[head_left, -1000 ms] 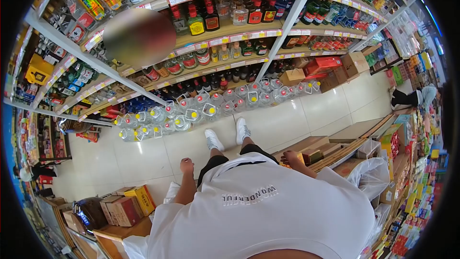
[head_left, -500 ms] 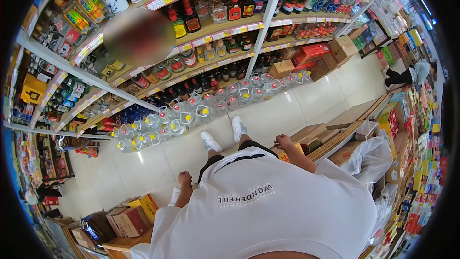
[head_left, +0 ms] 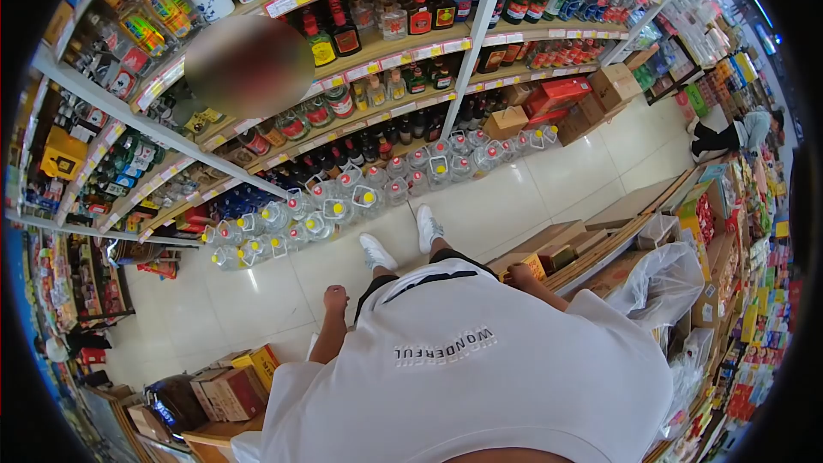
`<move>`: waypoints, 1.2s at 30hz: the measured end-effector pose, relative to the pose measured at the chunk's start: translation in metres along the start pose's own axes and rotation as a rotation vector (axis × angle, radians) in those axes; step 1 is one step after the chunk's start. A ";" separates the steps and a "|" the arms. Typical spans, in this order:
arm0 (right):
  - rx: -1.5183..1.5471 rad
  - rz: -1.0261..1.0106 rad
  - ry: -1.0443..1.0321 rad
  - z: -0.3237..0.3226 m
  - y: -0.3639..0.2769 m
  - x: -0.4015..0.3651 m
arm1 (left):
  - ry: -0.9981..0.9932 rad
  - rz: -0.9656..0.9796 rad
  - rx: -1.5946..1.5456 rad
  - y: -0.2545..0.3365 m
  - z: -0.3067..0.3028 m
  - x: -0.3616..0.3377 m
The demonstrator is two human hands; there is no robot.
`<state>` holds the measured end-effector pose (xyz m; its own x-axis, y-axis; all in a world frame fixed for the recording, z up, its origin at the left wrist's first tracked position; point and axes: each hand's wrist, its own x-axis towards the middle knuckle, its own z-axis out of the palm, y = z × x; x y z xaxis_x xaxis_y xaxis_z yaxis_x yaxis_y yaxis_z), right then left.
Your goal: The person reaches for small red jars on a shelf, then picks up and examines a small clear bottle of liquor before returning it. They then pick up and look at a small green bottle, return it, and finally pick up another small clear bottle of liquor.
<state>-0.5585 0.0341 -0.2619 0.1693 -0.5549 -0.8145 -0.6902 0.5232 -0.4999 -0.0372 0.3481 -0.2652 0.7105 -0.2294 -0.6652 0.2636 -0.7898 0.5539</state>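
1. Picture a clock over the view, 12 at the top. The left hand [head_left: 336, 298] hangs around 7 o'clock, over the tiled floor [head_left: 189, 313]. Its fingers look curled in, pretty narrow. Can't tell if anything small is tucked in there.
2. The right hand [head_left: 519, 275] is at about 4 o'clock, and honestly I can't tell how wide its fingers are, too blurry.
3. Nearest thing to that hand is a yellow box [head_left: 535, 267], also around 4 o'clock, on the near end of a pile of cartons [head_left: 555, 238]. Touching or just beside it? Can't tell.
4. Big clear bottles [head_left: 319, 225] with red and yellow caps stand on the floor, running from roughly 9 round to 2 o'clock.
5. White sneakers [head_left: 429, 230] near the middle, toes toward the bottles. Shelving [head_left: 403, 108] packed with liquor bottles [head_left: 418, 15] at 12.
6. More boxes [head_left: 227, 394] between 7 and 8, and another person [head_left: 729, 135] between 2 and 3.
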 end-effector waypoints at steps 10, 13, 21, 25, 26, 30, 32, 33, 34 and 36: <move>0.242 0.166 0.043 0.019 -0.085 -0.017 | -0.062 -0.056 0.085 -0.026 0.012 0.004; 0.210 0.176 0.020 0.016 -0.084 -0.013 | -0.069 -0.035 0.086 -0.028 0.021 0.011; -0.129 0.093 0.020 0.019 -0.072 0.006 | -0.053 0.016 0.074 -0.026 0.024 0.018; -0.139 -0.092 -0.036 0.036 -0.110 0.028 | -0.056 0.000 0.133 -0.031 0.023 0.022; -0.041 -0.090 -0.064 0.043 -0.122 0.035 | -0.055 -0.014 0.141 -0.030 0.021 0.020; -0.150 -0.266 -0.030 0.055 -0.193 0.045 | -0.048 -0.053 0.078 -0.025 0.018 0.006; -0.486 -0.558 0.067 0.052 -0.234 0.065 | -0.073 -0.077 0.061 -0.027 0.017 0.008; -0.507 -0.611 0.120 0.049 -0.260 0.073 | -0.068 -0.083 0.060 -0.029 0.017 0.009; -0.528 -0.663 0.173 0.045 -0.290 0.081 | -0.062 -0.088 0.059 -0.032 0.017 0.010; -0.647 -0.799 0.407 0.040 -0.370 0.078 | -0.045 -0.105 0.025 -0.029 0.016 0.009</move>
<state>-0.2624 -0.1769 -0.1523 0.5684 -0.8155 -0.1085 -0.7427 -0.4519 -0.4941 -0.0484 0.3597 -0.2955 0.6497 -0.1699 -0.7410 0.3184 -0.8243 0.4681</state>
